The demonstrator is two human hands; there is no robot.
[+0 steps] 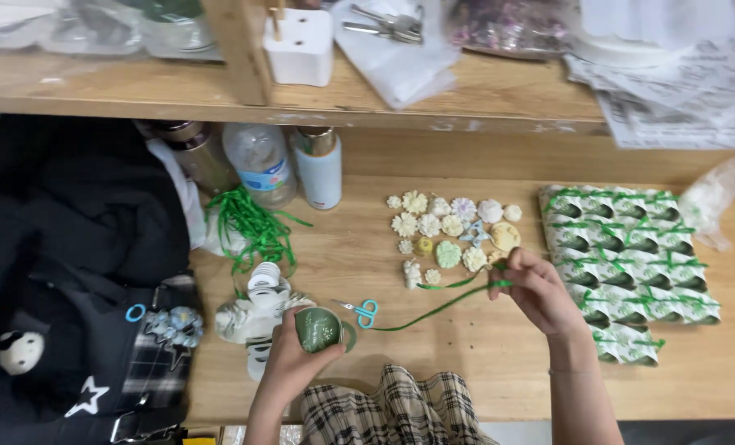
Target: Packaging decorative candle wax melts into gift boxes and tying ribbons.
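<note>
Left hand (297,354) grips one green ribbon spool (318,328); right hand (536,288) pinches its ribbon (433,311) near one pair of scissors (362,311).

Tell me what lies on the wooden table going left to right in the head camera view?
Black bag → loose green ribbon pile → left hand holding a green ribbon spool → small scissors → cluster of little flower shapes → right hand pinching the ribbon → rows of ribbon-tied packets.

Even, soft light from above — the wooden table (466,363) is bright, with faint shadows under the shelf (433,107); the dark upper left loses detail, edges slightly bowed.
</note>
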